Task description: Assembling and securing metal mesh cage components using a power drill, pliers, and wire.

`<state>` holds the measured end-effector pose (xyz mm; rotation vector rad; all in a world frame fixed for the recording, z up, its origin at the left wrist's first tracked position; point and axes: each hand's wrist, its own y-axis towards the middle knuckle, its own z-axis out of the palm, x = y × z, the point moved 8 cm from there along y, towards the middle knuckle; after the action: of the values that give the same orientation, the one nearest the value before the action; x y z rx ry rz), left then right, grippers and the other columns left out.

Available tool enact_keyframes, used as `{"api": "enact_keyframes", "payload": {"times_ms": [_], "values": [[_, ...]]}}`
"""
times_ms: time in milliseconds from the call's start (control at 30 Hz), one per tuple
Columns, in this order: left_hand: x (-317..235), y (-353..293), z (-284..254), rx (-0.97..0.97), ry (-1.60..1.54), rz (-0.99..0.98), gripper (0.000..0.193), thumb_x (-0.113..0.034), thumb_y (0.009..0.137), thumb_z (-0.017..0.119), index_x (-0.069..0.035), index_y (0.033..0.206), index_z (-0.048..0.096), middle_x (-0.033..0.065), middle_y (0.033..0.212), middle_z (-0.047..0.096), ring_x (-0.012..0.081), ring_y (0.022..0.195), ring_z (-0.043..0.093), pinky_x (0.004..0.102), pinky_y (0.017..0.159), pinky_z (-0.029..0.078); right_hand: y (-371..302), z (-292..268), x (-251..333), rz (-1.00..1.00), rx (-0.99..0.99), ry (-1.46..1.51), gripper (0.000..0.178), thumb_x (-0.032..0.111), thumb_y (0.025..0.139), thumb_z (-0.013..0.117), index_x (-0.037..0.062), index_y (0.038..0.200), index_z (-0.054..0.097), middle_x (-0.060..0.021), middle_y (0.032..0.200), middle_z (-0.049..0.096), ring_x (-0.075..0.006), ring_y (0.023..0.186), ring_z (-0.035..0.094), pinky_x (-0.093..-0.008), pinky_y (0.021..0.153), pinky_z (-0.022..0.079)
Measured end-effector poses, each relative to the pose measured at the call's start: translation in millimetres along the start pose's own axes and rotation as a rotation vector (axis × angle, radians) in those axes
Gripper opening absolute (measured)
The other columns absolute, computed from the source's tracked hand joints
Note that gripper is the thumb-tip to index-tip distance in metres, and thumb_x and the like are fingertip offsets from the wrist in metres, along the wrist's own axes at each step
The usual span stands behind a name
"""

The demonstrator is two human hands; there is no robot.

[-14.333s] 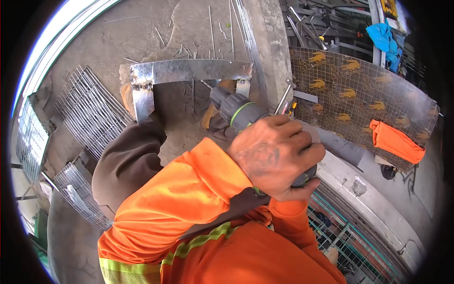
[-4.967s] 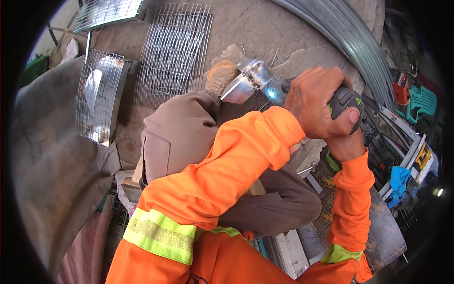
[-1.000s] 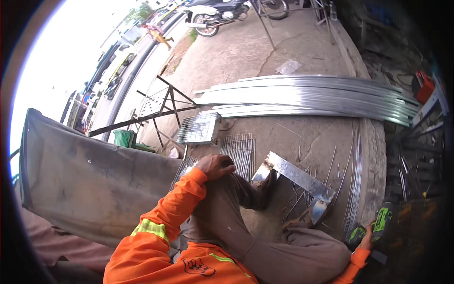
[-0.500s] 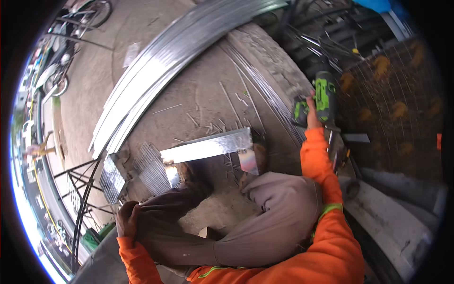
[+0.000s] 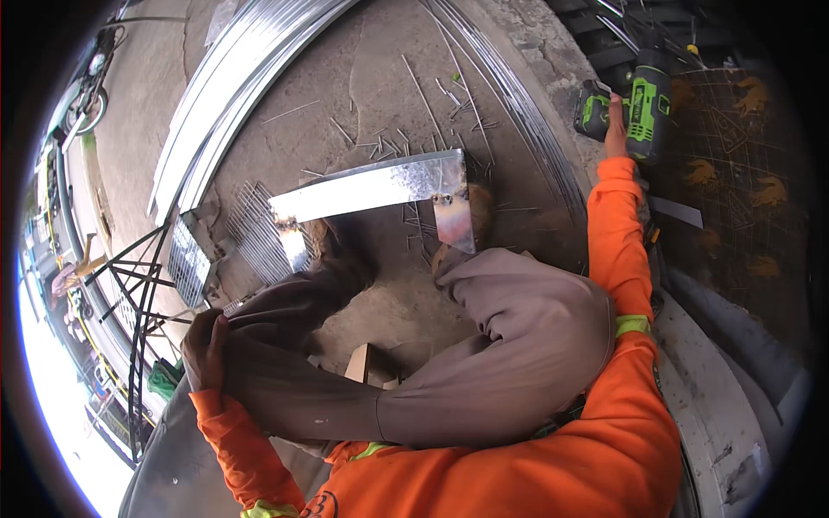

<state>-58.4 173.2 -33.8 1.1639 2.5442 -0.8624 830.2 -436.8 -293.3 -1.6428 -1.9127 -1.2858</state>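
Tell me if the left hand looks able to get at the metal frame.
Probably yes: the left hand rests on the left leg, seemingly unoccupied, and nothing covers the long strip of the metal frame, though it would likely take a forward lean past that leg.

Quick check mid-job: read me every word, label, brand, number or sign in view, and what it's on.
I don't copy out wording or brands, but here is where markings stand:
Green and black drill in the right hand: lettering on the green casing.
Brown board: orange animal-shaped prints, with faint lettering too dim to read reliably.
Orange shirt: dark print, cut off by the lower picture edge.
Curved metal frame: none visible.
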Motion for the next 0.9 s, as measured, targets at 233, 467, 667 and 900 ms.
{"api": "enact_keyframes", "payload": {"times_ms": [233, 467, 667, 900], "values": [[-31, -10, -24, -0.036, 0.141, -0.133, 0.036, -0.033, 0.093, 0.064, 0.000, 0.105, 0.069, 0.0141, 0.094, 0.071, 0.0211, 0.088, 0.068, 0.0328, 0.081, 0.050, -273, 84, 8, 0.322, 0.230, 0.056, 0.054, 0.050, 0.091, 0.062, 0.0075, 0.124, 0.064, -0.0140, 0.121, 0.066, -0.0319, 0.111, 0.062, -0.0394, 0.100, 0.044], [-19, -19, -30, -0.077, 0.052, -0.108, 0.035, -0.033, 0.092, 0.065, 0.000, 0.105, 0.069, 0.0148, 0.094, 0.072, 0.0218, 0.090, 0.069, 0.0325, 0.084, 0.050, -369, -12, 89, 0.393, 0.408, -0.065, 0.060, 0.055, 0.090, 0.059, 0.0086, 0.128, 0.063, -0.0146, 0.125, 0.065, -0.0332, 0.113, 0.061, -0.0404, 0.102, 0.043], [-6, -25, -28, -0.103, -0.031, -0.057, 0.033, -0.031, 0.093, 0.065, 0.000, 0.105, 0.069, 0.0133, 0.092, 0.073, 0.0213, 0.087, 0.069, 0.0322, 0.083, 0.050, -405, -79, 81, 0.447, 0.454, -0.318, 0.066, 0.060, 0.090, 0.056, 0.0096, 0.131, 0.061, -0.0150, 0.129, 0.064, -0.0344, 0.115, 0.060, -0.0412, 0.103, 0.042], [-19, -14, -16, -0.060, -0.149, 0.030, 0.034, -0.032, 0.092, 0.066, -0.001, 0.105, 0.069, 0.0136, 0.094, 0.072, 0.0225, 0.092, 0.070, 0.0335, 0.084, 0.051, -423, -181, 22, 0.495, 0.514, -0.536, 0.067, 0.060, 0.089, 0.056, 0.0105, 0.134, 0.060, -0.0139, 0.130, 0.064, -0.0341, 0.117, 0.060, -0.0414, 0.103, 0.042]]}}
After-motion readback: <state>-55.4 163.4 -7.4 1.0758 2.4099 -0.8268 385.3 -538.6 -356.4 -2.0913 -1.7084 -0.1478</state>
